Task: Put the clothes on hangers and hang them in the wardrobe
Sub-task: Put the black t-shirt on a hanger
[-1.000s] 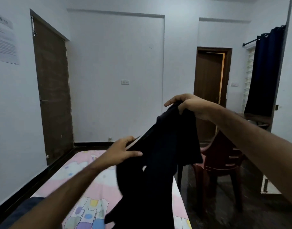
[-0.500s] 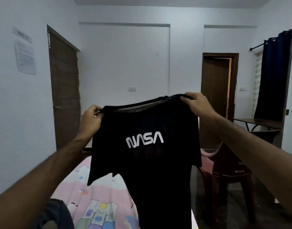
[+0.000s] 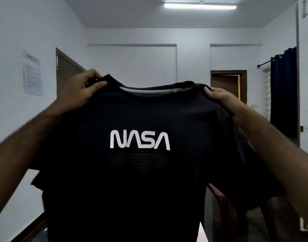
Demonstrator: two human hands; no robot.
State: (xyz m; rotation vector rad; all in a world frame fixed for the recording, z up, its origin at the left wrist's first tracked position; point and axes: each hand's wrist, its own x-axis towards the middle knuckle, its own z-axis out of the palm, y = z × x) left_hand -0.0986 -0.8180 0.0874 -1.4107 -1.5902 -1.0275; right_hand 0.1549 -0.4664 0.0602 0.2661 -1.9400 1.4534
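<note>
T-shirt (image 3: 141, 180) held spread at both shoulders by hands, left (image 3: 80, 89) and right (image 3: 219, 97).

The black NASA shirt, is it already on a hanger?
No, the left hand and right hand hold the shirt up by its shoulders, with no hanger showing.

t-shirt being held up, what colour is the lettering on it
White, on the black t-shirt; the lettering shows plainly in the head view.

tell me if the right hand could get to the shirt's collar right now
Probably yes: the right hand already grips the black shirt at the shoulder, beside the collar, with nothing between them.
</note>
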